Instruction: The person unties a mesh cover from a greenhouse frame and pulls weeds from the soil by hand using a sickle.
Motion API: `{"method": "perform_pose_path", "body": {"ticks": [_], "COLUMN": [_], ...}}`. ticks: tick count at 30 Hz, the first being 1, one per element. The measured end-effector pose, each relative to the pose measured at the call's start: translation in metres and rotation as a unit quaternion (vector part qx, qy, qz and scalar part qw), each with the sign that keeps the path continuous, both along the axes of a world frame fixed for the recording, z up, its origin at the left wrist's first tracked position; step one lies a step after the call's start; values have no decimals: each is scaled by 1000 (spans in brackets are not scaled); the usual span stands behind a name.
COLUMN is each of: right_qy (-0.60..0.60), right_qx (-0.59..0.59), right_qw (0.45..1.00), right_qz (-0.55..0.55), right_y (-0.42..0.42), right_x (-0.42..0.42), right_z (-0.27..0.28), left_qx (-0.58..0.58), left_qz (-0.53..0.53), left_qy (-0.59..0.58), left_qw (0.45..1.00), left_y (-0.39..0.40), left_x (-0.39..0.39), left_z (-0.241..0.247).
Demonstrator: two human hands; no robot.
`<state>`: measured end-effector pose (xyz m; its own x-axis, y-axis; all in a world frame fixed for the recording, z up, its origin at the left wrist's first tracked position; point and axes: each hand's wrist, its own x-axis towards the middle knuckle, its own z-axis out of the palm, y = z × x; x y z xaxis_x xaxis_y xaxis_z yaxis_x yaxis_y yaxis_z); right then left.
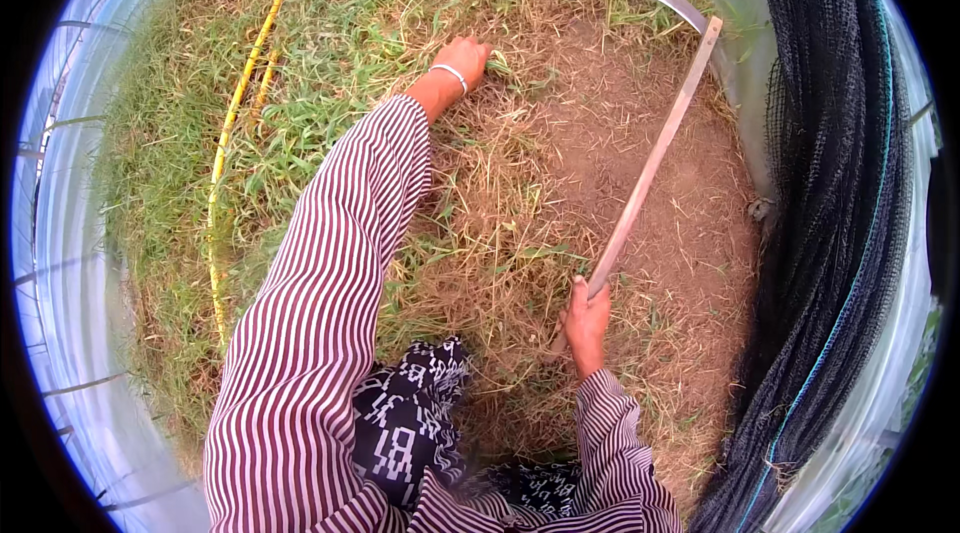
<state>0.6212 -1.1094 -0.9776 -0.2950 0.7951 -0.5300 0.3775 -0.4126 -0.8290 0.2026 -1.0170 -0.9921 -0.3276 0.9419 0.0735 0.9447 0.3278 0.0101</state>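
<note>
My right hand [587,319] grips the lower end of a long wooden handle [652,165]. At its far end is a curved metal sickle blade [675,6], raised at the upper right and pointing left. My left arm stretches forward, and my left hand [461,62], with a white band at the wrist, is down in the grass. Its fingers are curled at a tuft of green grass [501,62] that sticks out on the right; the fingertips are partly hidden. Loose, dry cut grass [495,225] lies between my two hands.
Bare brown soil [622,113] stretches along the right. Beyond it hangs bunched black shade netting [817,180] beside clear plastic sheeting [739,83]. On the left, a yellow hose [238,102] runs through standing grass [161,180], with a plastic greenhouse wall [71,248] farther out. My patterned trouser knee [401,443] is below.
</note>
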Motion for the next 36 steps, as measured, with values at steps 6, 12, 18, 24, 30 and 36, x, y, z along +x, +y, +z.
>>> {"method": "perform_pose_path", "body": {"ticks": [6,12,18,24,30,36], "right_qy": [-143,-138,-199,-256,-119,-194], "right_qx": [41,9,-5,-21,-26,-7], "right_qw": [945,979,928,915,984,931], "right_qz": [291,147,314,312,131,308], "right_y": [-100,1,-79,-52,35,-57], "right_x": [91,4,76,108,22,110], "right_z": [-21,-4,-8,-2,7,-31], "left_qx": [-9,-43,-135,-281,-286,-217], "left_qz": [19,10,19,81,103,117], "left_qy": [-17,-13,61,-40,-75,-26], "left_qw": [1000,999,989,955,950,969], "left_y": [-21,-46,-30,3,-28,-82], "left_x": [-26,-9,12,15,26,40], "left_z": [10,12,16,16,-2,36]}}
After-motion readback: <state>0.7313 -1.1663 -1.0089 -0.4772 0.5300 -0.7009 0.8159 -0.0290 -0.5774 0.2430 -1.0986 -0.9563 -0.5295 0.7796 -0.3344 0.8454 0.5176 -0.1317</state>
